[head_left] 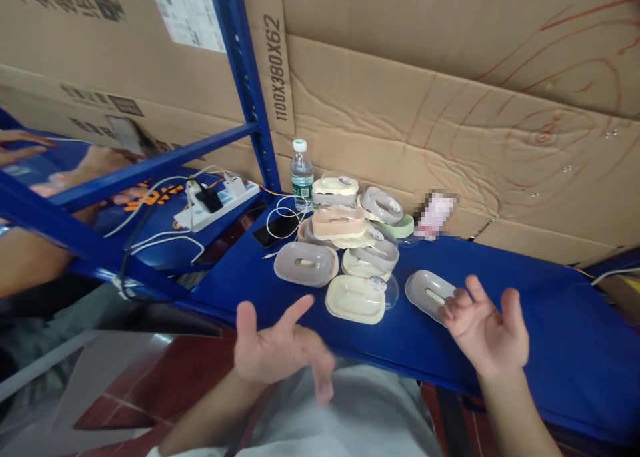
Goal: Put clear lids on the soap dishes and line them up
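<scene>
I see both of the person's hands bare and free of any load. The left hand is raised before the near edge of the blue tabletop, thumb and fingers spread wide, some of them blurred. The right hand has its palm turned up, thumb standing out and fingers loosely bent, with nothing inside. Those fingers overlap one end of a grey dish lying on the tabletop; I cannot tell whether they touch it. A cream dish lies between the hands, farther in, with a clear cover just beside it. Behind and to its left sits a second grey dish, near a heap of more dishes, a peach one and a green one among them. A water bottle stands upright behind the heap, and a white cable loops over a dark phone
</scene>
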Available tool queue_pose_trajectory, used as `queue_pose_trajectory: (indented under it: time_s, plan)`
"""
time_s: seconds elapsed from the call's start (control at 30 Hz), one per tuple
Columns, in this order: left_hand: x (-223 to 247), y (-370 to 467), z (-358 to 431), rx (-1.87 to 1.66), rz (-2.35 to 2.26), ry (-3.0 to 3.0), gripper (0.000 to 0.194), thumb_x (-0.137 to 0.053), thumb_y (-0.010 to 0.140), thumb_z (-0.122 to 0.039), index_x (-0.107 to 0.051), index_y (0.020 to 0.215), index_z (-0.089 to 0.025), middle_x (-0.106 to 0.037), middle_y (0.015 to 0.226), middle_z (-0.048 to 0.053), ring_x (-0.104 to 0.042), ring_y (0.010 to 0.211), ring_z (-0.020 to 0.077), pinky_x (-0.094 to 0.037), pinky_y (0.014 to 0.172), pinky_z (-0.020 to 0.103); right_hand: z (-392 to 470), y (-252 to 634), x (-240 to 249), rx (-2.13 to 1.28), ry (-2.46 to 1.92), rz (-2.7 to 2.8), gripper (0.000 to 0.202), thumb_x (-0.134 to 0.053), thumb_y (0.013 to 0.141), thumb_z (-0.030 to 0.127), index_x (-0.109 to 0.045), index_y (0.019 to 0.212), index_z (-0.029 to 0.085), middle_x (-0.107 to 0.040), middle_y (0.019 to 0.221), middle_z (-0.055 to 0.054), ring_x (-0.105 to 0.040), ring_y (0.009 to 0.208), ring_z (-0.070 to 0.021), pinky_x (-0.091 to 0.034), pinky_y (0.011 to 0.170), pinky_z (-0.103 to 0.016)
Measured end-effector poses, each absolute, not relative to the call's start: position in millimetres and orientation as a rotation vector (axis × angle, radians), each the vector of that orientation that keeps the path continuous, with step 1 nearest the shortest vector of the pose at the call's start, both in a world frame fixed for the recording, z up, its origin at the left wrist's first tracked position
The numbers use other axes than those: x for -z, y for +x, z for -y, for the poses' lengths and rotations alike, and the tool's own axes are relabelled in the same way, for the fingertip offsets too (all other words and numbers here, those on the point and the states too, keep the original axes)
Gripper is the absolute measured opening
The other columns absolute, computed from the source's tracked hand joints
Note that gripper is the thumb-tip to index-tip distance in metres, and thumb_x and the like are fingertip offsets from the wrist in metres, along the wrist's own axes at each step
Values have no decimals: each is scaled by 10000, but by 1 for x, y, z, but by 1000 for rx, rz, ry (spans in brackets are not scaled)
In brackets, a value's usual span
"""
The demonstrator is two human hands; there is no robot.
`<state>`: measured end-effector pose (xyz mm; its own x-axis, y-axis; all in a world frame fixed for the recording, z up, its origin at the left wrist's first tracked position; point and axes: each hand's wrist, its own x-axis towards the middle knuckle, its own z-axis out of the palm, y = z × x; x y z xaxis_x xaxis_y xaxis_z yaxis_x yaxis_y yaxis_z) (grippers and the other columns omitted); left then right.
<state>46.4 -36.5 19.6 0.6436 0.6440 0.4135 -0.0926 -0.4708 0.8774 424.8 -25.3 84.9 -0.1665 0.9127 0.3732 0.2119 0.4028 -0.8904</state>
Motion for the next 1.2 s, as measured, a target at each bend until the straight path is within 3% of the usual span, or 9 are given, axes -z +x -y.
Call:
queue_pose_trajectory:
  time_s: [0.07,0.13,0.23,0.3,0.47,0.63,0.8,0.9,1.2]
  plan:
    - [-25,42,37,-881,-317,1672,1203,283,885,-806,-434,1658,-228,-800,840,132,-729,598,239,-577,639,386,35,410,-78,-1007,-936,1576,775,8,1118,519,-713,1295,297,-674,623,-53,-645,539,-250,-540,549,-396]
    - [-30,45,35,-943,-342,1645,1233,233,896,-840,-665,1424,-180,-800,904,173,-768,735,260,-600,700,399,48,397,-67,-1006,-933,1633,570,-203,1157,481,-742,1123,297,-677,625,-26,-669,576,-233,-557,567,-365]
    - [-34,57,27,-1149,-510,1945,813,-236,1083,-780,-748,1236,-168,-793,1116,185,-759,1021,278,-594,885,413,65,383,-56,-743,-1007,1928,213,-562,1101,330,-756,1188,308,-794,917,-35,-756,813,-224,-617,736,-359]
    - [-32,62,21,-1253,-640,2257,537,-443,1124,-618,-740,1255,-191,-780,1181,153,-730,1083,267,-558,949,421,69,377,-54,-586,-1031,2107,220,-640,1058,248,-758,1233,311,-802,1022,-43,-763,912,-228,-628,823,-376]
    - [-25,66,17,-1294,-808,2637,326,-513,1131,-412,-712,1234,-175,-772,1162,127,-714,1069,254,-530,974,440,59,374,-52,-354,-1064,2214,226,-633,1058,206,-752,1230,291,-803,1091,-58,-768,978,-235,-642,867,-407]
    - [-23,75,20,-1196,-872,2770,190,-656,1063,-316,-721,1180,-181,-773,1147,106,-712,1054,249,-538,993,429,47,375,-42,-71,-1154,2302,303,-613,1081,268,-715,1365,300,-745,1369,-101,-721,1257,-298,-599,1057,-513]
    - [-21,80,18,-1087,-914,2830,205,-625,1080,-289,-709,1226,-172,-762,1191,117,-711,1101,260,-547,999,431,34,371,-34,89,-1363,2297,618,-549,1109,308,-376,1702,325,-499,1692,-105,-436,1595,-364,-440,1242,-645]
    - [-20,80,17,-1043,-915,2837,202,-611,1088,-277,-702,1230,-167,-754,1212,122,-706,1128,268,-546,1008,436,32,367,-31,95,-1391,2296,693,-530,1117,296,-244,1748,331,-479,1705,-107,-433,1599,-352,-393,1269,-649]
    - [-18,80,17,-986,-926,2819,193,-638,1073,-274,-718,1223,-183,-745,1237,122,-701,1148,262,-536,1036,440,35,366,-23,92,-1349,2242,511,-567,1101,322,-499,1607,302,-608,1593,-132,-612,1453,-317,-354,1292,-619]
